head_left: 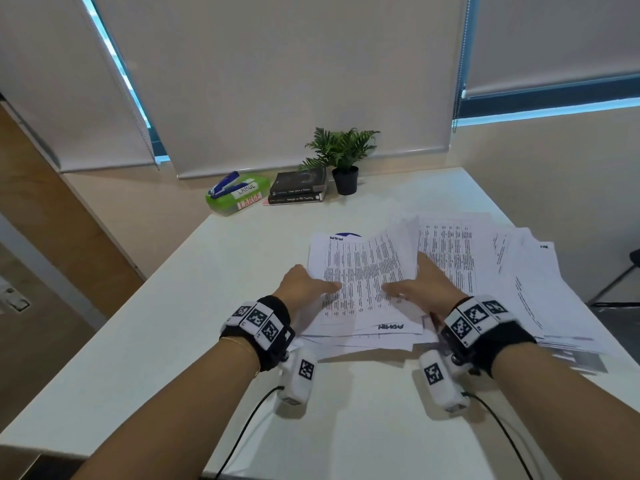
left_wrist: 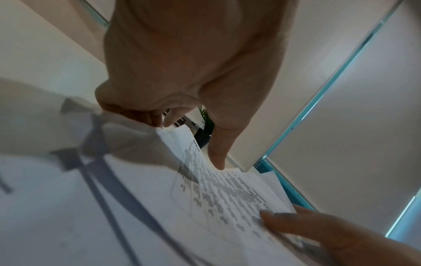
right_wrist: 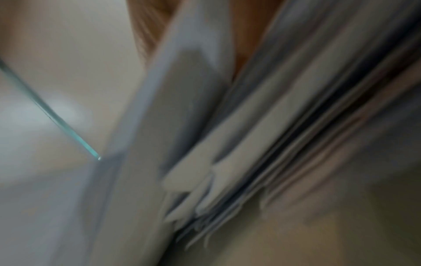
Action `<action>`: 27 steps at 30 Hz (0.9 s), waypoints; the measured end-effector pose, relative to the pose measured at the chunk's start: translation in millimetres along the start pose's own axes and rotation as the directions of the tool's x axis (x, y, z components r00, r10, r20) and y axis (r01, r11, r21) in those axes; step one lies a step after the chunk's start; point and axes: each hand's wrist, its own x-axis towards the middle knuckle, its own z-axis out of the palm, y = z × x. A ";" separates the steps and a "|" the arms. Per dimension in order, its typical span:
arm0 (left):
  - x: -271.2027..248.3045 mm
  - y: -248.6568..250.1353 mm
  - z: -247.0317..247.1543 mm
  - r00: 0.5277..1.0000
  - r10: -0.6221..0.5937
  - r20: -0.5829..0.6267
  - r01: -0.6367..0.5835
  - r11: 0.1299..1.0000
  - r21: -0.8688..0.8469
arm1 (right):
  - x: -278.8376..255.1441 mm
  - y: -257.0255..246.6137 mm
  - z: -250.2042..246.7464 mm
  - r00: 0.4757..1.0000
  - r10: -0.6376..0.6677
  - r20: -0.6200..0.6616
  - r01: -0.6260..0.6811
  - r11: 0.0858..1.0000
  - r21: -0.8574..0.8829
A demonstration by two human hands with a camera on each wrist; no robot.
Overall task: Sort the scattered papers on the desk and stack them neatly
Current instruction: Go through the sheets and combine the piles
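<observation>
A bundle of printed sheets (head_left: 367,271) is lifted slightly off the white desk (head_left: 214,323) at its middle. My left hand (head_left: 311,284) grips its left edge, thumb on top and fingers curled beneath. My right hand (head_left: 415,285) grips the right edge the same way. More loose sheets (head_left: 519,271) lie fanned out to the right and under the bundle. In the left wrist view my left hand (left_wrist: 182,126) pinches the sheets (left_wrist: 227,198), with the right hand (left_wrist: 307,226) low on the right. The right wrist view is blurred and shows only paper edges (right_wrist: 250,144).
At the desk's far edge stand a green box (head_left: 239,197) with a blue stapler (head_left: 223,185) on it, two stacked dark books (head_left: 298,190) and a small potted plant (head_left: 343,161). A dark chair (head_left: 623,282) is beyond the right edge. Window blinds hang behind.
</observation>
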 end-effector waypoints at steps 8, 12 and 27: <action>-11.0 20.8 -3.7 1.000 -0.031 -0.002 0.031 0.993 -0.115 | -19.1 -23.7 -15.7 0.994 -0.102 -0.044 0.108 0.980 0.166; -19.9 47.6 1.4 0.978 0.044 0.202 0.014 0.961 -0.275 | -18.6 -35.3 -56.8 0.986 -0.077 -0.147 0.109 0.968 0.226; 24.9 54.8 75.1 0.997 0.054 0.061 -0.077 0.867 0.493 | -1.6 36.8 -141.1 0.807 0.359 -0.470 -0.559 0.723 -0.407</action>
